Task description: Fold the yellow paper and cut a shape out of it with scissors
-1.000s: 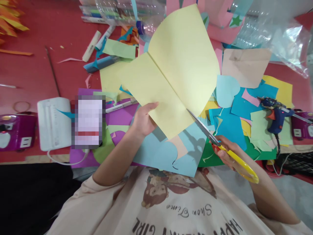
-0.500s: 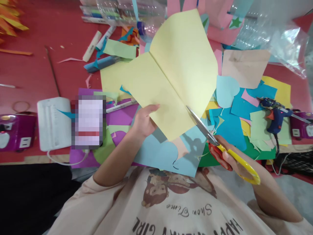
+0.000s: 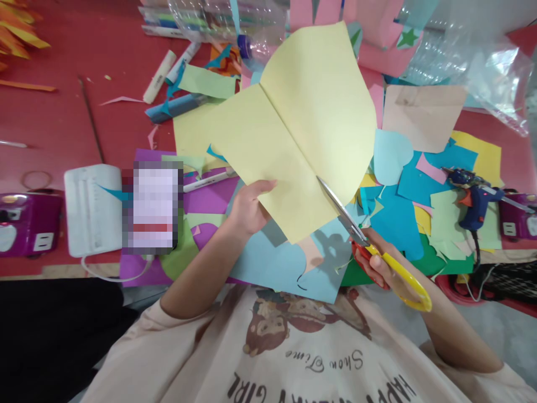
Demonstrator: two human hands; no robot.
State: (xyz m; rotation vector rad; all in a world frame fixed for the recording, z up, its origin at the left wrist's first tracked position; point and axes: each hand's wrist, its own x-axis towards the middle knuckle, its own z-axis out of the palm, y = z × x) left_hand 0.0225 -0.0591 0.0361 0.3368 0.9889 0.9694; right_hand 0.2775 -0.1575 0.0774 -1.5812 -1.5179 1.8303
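Observation:
A pale yellow sheet of paper [image 3: 323,101] with a diagonal crease is held up above the table. My left hand [image 3: 251,207] pinches its lower left edge, thumb on top and fingers beneath. On the right, my right hand [image 3: 380,260] is closed round scissors [image 3: 403,280] with yellow and red handles. Their metal blades lie over the sheet at its lower right, tips near the crease; the lower blade is not clearly visible. Below the sheet lies light blue paper [image 3: 268,257] with a short black curved line, near my shirt.
A phone [image 3: 155,207] with a blurred screen and a white device [image 3: 93,210] lie left. A blue glue gun [image 3: 476,207] rests at the right among coloured paper scraps. Markers [image 3: 159,76], a clear plastic bottle [image 3: 268,47] and pink paper pieces [image 3: 381,33] are at the back.
The scissors and my right hand have moved slightly left, the blade tips further in along the crease. My left hand keeps its pinch, and the sheet has barely shifted.

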